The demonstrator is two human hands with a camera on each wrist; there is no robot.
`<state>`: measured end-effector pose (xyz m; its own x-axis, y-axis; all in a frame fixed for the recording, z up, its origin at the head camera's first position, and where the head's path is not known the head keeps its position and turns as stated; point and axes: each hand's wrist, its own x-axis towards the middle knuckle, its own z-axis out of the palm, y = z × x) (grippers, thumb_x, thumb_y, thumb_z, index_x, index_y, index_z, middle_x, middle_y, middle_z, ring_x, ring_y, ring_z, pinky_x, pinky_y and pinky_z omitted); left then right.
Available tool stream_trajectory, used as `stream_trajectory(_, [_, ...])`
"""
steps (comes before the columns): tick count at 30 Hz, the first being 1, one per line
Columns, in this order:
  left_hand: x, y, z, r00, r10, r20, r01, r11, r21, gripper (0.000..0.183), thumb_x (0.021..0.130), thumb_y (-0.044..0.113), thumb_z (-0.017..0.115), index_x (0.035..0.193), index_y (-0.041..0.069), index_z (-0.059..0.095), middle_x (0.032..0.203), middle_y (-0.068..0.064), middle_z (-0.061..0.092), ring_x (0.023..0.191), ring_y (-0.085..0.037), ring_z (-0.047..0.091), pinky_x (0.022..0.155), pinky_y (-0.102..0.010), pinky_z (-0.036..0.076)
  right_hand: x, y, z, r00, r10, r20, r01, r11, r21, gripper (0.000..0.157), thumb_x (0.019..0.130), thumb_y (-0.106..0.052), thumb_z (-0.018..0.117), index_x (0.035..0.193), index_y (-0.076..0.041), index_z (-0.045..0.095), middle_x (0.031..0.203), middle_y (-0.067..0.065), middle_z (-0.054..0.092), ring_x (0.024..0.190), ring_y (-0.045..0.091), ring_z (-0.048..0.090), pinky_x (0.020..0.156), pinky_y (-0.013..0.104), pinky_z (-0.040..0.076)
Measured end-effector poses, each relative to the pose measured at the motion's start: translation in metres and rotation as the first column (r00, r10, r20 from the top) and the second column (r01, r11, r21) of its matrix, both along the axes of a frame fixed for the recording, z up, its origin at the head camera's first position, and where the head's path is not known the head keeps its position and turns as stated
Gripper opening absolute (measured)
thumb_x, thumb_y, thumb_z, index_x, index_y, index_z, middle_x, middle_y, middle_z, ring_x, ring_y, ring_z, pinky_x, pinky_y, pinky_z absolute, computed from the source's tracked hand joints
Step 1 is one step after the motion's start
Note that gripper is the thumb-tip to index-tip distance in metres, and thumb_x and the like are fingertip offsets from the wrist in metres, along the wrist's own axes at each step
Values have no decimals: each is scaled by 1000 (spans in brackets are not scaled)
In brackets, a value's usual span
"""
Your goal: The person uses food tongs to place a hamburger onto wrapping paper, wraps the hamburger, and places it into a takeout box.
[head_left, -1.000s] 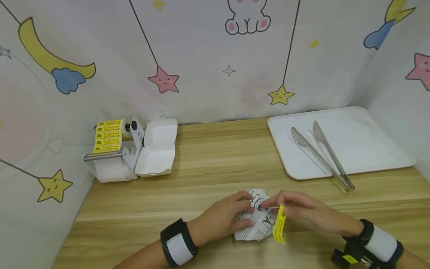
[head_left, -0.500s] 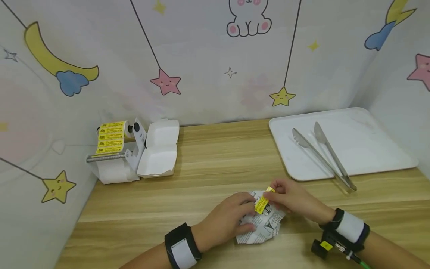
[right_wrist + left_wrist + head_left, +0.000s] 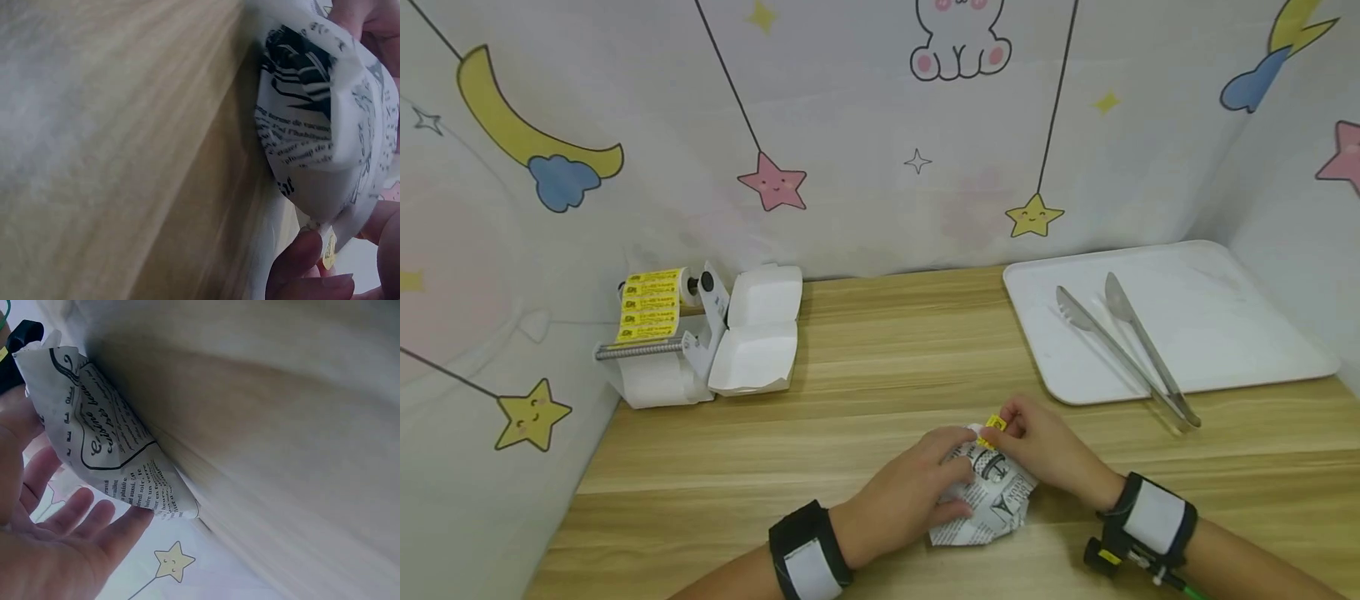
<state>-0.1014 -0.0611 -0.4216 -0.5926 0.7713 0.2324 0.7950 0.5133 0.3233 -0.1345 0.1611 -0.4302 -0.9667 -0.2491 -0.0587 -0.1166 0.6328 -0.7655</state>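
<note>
A parcel wrapped in newsprint-patterned paper lies on the wooden table between the hands. On its left side rests my left hand, its fingers spread over the paper. The left wrist view shows those fingertips touching the printed wrapper. At the parcel's far right edge, my right hand pinches a small yellow printed sticker, which overlaps the paper in the head view. Most of the sticker is hidden behind the fingers in the right wrist view, close by the wrapper's edge.
A label dispenser with a roll of yellow stickers stands at the back left. Beside it sits an open white takeaway box. On the right, metal tongs lie across a white tray, handle end over its front edge.
The right hand has moved left and slightly away from me, bringing the hanging sticker over the parcel's far edge. More of the sticker is now covered. The left hand has stayed on the parcel.
</note>
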Motion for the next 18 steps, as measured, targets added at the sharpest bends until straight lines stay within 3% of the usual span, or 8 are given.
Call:
stream_trajectory(6, [0, 0, 1, 997, -46, -54, 43, 998, -50, 27, 87, 34, 65, 104, 14, 60, 143, -4, 45, 136, -14, 35, 112, -23, 21, 3, -4, -1, 1000, -14, -25, 15, 1000, 21, 30, 86, -30, 67, 95, -6, 51, 69, -2, 59, 60, 10, 52, 51, 26, 43])
stream_trajectory(10, [0, 2, 1, 997, -51, -52, 48, 997, -63, 26, 87, 33, 66, 103, 14, 57, 129, -1, 52, 128, -11, 42, 110, -21, 25, 4, -6, -2, 999, -23, -39, 25, 999, 32, 30, 87, -29, 66, 97, -5, 50, 69, -2, 57, 59, 10, 50, 51, 26, 42])
stream_trajectory(14, [1, 4, 2, 999, -38, -35, 36, 998, -58, 36, 86, 32, 67, 113, 14, 53, 123, 3, 53, 122, -8, 46, 107, -20, 30, 6, -8, -4, 996, -6, -86, 11, 998, 58, 35, 88, -28, 66, 104, -3, 46, 70, -2, 58, 58, 8, 51, 52, 26, 44])
stream_trajectory(18, [2, 4, 3, 998, -33, -54, 29, 997, -77, 41, 86, 33, 67, 121, 14, 56, 125, 2, 55, 124, -9, 46, 109, -24, 29, 5, -6, -5, 981, 16, -195, 4, 994, 106, 46, 85, -27, 70, 115, -4, 42, 76, -1, 60, 62, 8, 53, 54, 28, 45])
